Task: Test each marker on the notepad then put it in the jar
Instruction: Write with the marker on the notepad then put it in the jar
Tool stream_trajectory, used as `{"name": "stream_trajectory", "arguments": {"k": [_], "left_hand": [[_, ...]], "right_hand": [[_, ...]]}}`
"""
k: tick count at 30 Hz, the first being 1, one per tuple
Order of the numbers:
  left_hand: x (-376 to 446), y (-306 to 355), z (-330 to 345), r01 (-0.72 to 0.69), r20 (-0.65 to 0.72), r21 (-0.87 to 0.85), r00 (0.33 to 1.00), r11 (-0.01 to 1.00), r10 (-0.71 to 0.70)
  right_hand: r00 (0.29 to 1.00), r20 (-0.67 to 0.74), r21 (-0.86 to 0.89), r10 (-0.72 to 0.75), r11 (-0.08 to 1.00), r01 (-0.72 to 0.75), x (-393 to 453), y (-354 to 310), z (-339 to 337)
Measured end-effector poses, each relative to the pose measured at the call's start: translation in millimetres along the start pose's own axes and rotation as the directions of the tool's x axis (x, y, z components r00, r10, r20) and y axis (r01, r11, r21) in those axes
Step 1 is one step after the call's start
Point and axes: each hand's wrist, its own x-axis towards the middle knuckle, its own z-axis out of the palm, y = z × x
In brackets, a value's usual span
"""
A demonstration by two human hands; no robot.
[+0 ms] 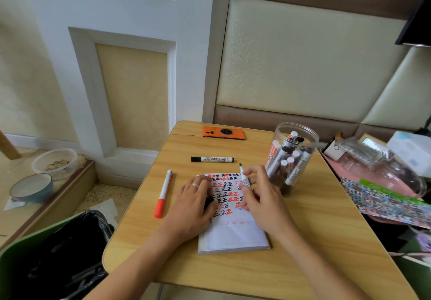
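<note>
The right hand [261, 197] pinches an uncapped marker [244, 179], tip beyond the fingertips. The left hand [193, 204] grips a black cap [208, 203] over the notepad [235, 234].

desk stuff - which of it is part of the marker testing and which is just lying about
Part of the job:
notepad
uncapped marker in the right hand
black cap in the left hand
black marker
red marker
jar

Just lying about:
orange phone
bowls on the floor
clutter on the right

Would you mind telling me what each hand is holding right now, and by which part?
The right hand grips an uncapped marker by its barrel, tip pointing away. The left hand rests on the notepad, seemingly holding a black cap.
</note>
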Motion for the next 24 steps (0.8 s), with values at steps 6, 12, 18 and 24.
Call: {"name": "stream_trajectory", "arguments": {"k": [6, 12, 18, 24], "left_hand": [[0.2, 3.4, -4.5, 0.053, 0.165, 0.011, 0.985, 0.999, -0.054], [-0.3, 3.7, -3.3, 0.062, 0.214, 0.119, 0.973, 0.991, -0.086], [0.7, 3.5, -3.3, 0.08, 0.207, 0.103, 0.973, 0.991, -0.1], [1.6, 2.9, -2.4, 0.078, 0.212, 0.11, 0.972, 0.991, -0.1]], "right_hand": [[0.954, 0.144, 0.697, 0.263, 0.658, -0.286, 4.8, -0.3, -2.6], [0.965, 0.089, 0.532, 0.247, 0.807, -0.255, 3.3, 3.0, 2.4], [0.94, 0.13, 0.457, 0.315, 0.822, -0.339, 0.0, 3.4, 5.0], [0.926, 0.162, 0.393, 0.342, 0.838, -0.379, -3.0, 5.8, 4.0]]}}
